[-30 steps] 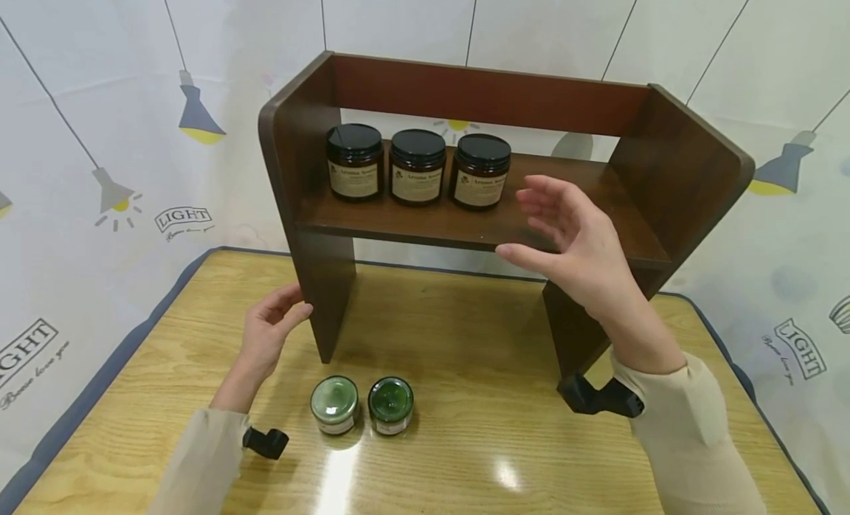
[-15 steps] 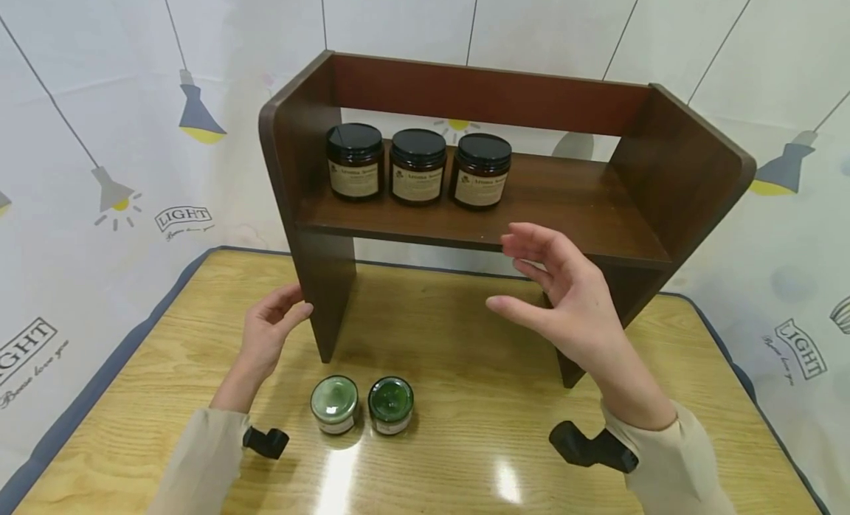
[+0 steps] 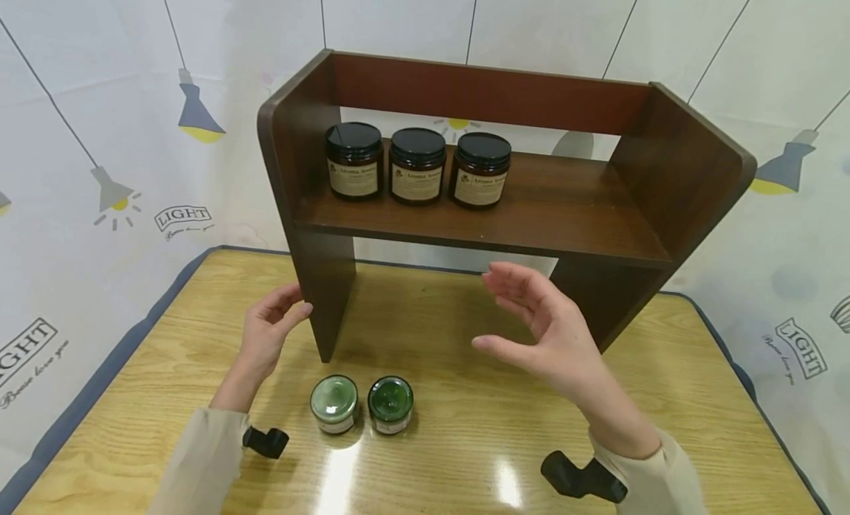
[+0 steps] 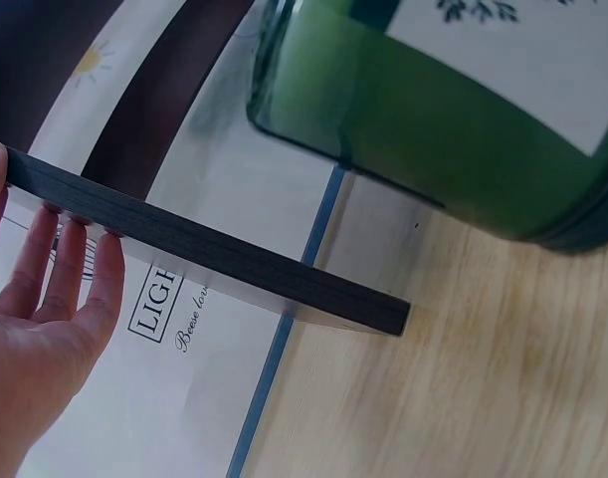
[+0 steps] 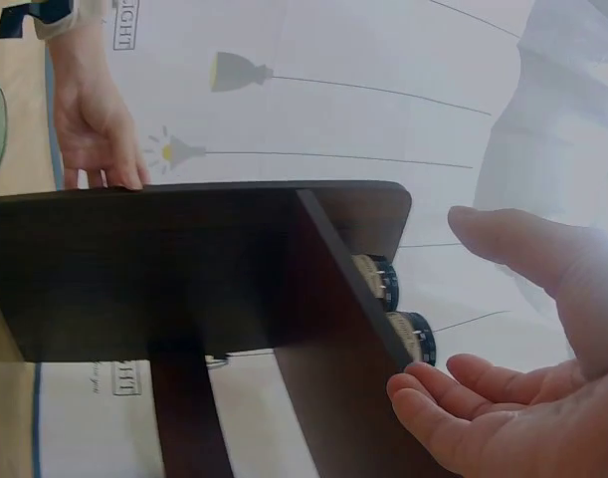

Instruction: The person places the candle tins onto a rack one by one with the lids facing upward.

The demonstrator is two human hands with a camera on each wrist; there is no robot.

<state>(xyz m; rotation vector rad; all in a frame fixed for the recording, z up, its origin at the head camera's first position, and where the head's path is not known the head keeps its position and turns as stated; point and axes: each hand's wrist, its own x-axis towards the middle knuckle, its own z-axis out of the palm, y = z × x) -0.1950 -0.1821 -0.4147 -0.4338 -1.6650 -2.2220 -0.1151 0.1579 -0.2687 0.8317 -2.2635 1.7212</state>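
Observation:
My left hand [image 3: 268, 327] holds the left side panel of a dark brown wooden shelf [image 3: 319, 279], thumb on its front edge and fingertips on the outer face. Three dark jars [image 3: 417, 168] with black lids and cream labels stand in a row on the shelf board's left part. My right hand [image 3: 547, 330] hovers in front of the shelf, below the board's level, thumb and fingers spread apart with nothing between them. Two green glass jars, a paler one [image 3: 334, 404] and a darker one [image 3: 390, 404], stand side by side on the table near the left panel's foot.
The wooden table [image 3: 465, 456] has a dark blue border along its back and sides. Behind the shelf hangs a white cloth [image 3: 226, 153] printed with lamps. The shelf's right panel [image 3: 684, 172] rises behind my right arm.
My right hand has moved down and slightly left, away from the shelf board beside the third dark jar. The left hand and all the jars have stayed in place.

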